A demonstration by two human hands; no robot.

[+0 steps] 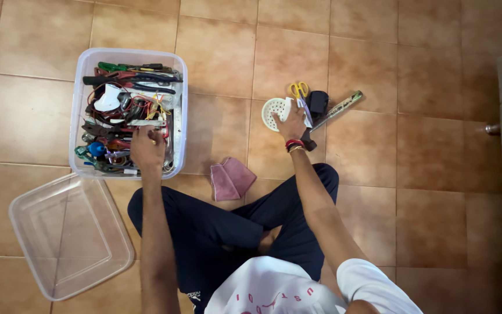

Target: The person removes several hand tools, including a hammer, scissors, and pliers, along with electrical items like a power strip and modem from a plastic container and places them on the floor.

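Person sat cross-legged on the tiled floor (pixel 437 174), seen from above.

Left hand (pixel 148 149) reached into the clear plastic bin (pixel 78 116), fingers curled down into the tangle of tools and wires (pixel 126 110); whether they had closed on any one item could not be told. Bin stood on the floor to the person's left front, its clear lid (pixel 68 238) lying separately just below it.

Right hand (pixel 291 124) rested on a white perforated disc (pixel 274 110) on the floor ahead to the right, fingers spread over its edge, apparently pressing or gripping it; exact closure not visible.

Handling judgement: disc looked like thin, light, rigid plastic, best taken by the rim; holes give some purchase. Bin contents looked heavy, stiff, mixed metal, and wires would likely snag, so individual pieces should be lifted by the handles.

Just beside the disc: yellow-handled scissors (pixel 298 90), a black object (pixel 318 102), a long flat metal tool (pixel 339 109). Pink folded cloth (pixel 232 178) lay between bin and disc, soft and limp.
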